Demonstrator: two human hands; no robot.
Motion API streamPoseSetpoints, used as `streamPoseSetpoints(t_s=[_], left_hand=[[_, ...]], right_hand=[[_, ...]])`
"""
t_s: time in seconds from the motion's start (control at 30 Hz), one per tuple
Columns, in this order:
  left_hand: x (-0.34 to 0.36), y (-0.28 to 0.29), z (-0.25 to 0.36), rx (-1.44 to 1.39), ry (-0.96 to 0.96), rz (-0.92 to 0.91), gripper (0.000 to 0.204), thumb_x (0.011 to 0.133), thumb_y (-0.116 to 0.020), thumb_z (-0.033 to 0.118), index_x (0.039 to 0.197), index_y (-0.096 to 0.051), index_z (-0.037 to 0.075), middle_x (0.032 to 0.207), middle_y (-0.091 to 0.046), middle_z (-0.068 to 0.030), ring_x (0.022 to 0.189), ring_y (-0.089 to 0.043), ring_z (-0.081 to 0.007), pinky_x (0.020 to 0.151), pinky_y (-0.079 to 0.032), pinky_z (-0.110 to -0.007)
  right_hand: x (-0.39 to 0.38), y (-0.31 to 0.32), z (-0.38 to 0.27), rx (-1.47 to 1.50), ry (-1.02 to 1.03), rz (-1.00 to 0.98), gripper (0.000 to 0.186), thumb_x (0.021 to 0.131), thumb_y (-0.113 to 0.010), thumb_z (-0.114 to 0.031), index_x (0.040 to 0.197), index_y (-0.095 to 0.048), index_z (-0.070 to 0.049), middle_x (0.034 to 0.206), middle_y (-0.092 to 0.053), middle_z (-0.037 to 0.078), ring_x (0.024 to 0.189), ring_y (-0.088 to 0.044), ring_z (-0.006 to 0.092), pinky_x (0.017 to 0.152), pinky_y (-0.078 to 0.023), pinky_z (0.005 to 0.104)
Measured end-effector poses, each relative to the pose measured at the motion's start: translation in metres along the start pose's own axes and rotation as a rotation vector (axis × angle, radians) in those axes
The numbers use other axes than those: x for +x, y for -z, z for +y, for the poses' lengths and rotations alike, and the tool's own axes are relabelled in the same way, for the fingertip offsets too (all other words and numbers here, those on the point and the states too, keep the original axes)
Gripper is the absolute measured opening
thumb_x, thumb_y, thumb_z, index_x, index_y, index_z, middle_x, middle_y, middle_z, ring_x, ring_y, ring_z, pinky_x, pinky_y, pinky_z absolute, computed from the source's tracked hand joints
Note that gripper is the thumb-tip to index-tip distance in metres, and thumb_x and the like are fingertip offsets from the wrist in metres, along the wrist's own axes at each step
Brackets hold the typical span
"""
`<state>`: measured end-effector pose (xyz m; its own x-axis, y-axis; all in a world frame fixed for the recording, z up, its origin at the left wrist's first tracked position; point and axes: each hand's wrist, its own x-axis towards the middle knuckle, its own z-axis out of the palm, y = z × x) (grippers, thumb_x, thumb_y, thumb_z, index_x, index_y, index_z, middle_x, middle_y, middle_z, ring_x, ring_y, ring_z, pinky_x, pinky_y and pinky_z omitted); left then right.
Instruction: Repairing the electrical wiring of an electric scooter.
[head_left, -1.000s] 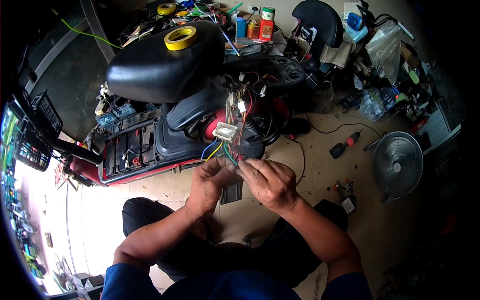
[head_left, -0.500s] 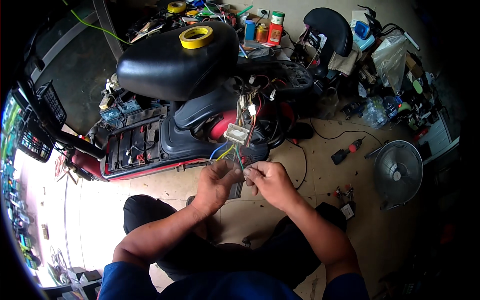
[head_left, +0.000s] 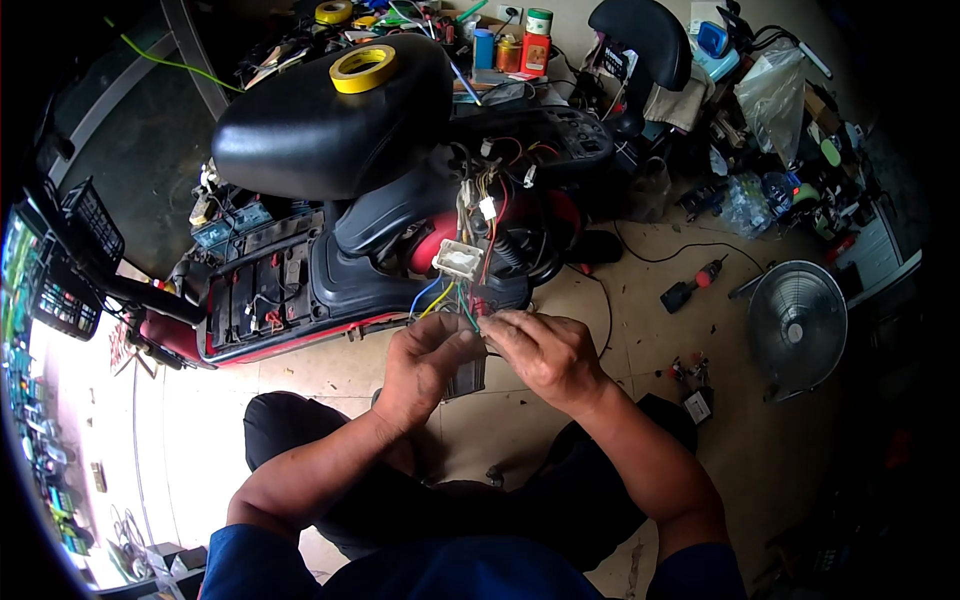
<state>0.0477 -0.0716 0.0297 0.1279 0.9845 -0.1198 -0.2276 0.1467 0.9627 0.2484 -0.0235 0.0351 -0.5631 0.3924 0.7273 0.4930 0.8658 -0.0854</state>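
Observation:
In front of me, my left hand (head_left: 422, 368) and my right hand (head_left: 545, 355) meet, their fingertips pinched together on a thin green wire (head_left: 466, 309). The wire's end is hidden by the fingers. Blue wire (head_left: 422, 297) and yellow wire (head_left: 438, 299) run down beside it, toward my left fingers. Just above sits a white plastic connector block (head_left: 459, 259), hanging among the wire bundle of an electric scooter (head_left: 350, 240). Below my hands a dark ribbed box (head_left: 466, 379) shows in part.
A roll of yellow tape (head_left: 363, 69) lies on the scooter's black seat (head_left: 320, 130). To the right are a cordless drill (head_left: 692, 286) and a round metal fan (head_left: 797, 331) on the floor. Clutter and bottles, including a red container (head_left: 535, 55), fill the back.
My right hand has turned over, its back now facing up more, with its fingers still at the green wire. The whole view has shifted slightly.

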Motion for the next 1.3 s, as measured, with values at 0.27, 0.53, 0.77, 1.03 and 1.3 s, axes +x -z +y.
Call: streamPoseSetpoints(t_s=[0.27,0.53,0.77,1.03,1.3], left_hand=[[0.0,0.0,-0.006,0.085,-0.086,0.006,0.034,0.103,-0.059,0.008,0.133,-0.059,-0.007,0.115,-0.071,-0.0108,0.104,-0.066,-0.0149,0.094,-0.053,-0.03],[0.006,0.011,-0.024,0.378,-0.187,0.003,0.044,0.098,-0.066,0.011,0.139,-0.059,-0.003,0.106,-0.071,-0.0182,0.099,-0.064,-0.0156,0.091,-0.05,-0.029],[0.004,0.01,-0.02,0.413,-0.089,0.023,0.04,0.096,-0.066,0.009,0.135,-0.062,-0.001,0.104,-0.07,-0.0207,0.096,-0.066,-0.0217,0.088,-0.051,-0.033],[0.009,0.007,-0.031,0.419,-0.245,0.075,0.029,0.094,-0.07,0.012,0.12,-0.069,0.0,0.103,-0.071,-0.0215,0.093,-0.069,-0.0319,0.087,-0.052,-0.039],[0.007,0.003,-0.034,0.437,-0.208,0.136,0.027,0.094,-0.071,0.013,0.117,-0.071,0.0,0.102,-0.072,-0.0204,0.093,-0.071,-0.0282,0.085,-0.054,-0.037]], right_hand=[[0.009,0.002,0.002,0.053,0.074,-0.052,0.018,0.084,-0.078,-0.008,0.1,-0.072,-0.003,0.09,-0.073,0.007,0.071,-0.072,0.0192,0.058,-0.056,0.0291],[0.02,-0.004,0.0,0.921,-1.024,-0.365,0.022,0.098,-0.07,-0.017,0.094,-0.071,0.004,0.076,-0.07,0.004,0.065,-0.064,0.0097,0.059,-0.052,0.0248],[0.02,-0.004,0.0,0.68,-0.921,-0.414,0.026,0.095,-0.074,-0.022,0.083,-0.072,0.001,0.068,-0.068,0.003,0.061,-0.064,0.0096,0.057,-0.05,0.0239],[0.023,-0.003,0.0,0.865,-0.99,-0.372,0.04,0.098,-0.07,-0.035,0.084,-0.073,0.003,0.066,-0.067,0.005,0.061,-0.064,0.0112,0.057,-0.051,0.0244],[0.016,-0.003,0.013,0.979,-1.134,-0.163,0.042,0.103,-0.062,-0.039,0.104,-0.074,0.001,0.089,-0.074,0.006,0.08,-0.068,0.0108,0.07,-0.052,0.0236]])
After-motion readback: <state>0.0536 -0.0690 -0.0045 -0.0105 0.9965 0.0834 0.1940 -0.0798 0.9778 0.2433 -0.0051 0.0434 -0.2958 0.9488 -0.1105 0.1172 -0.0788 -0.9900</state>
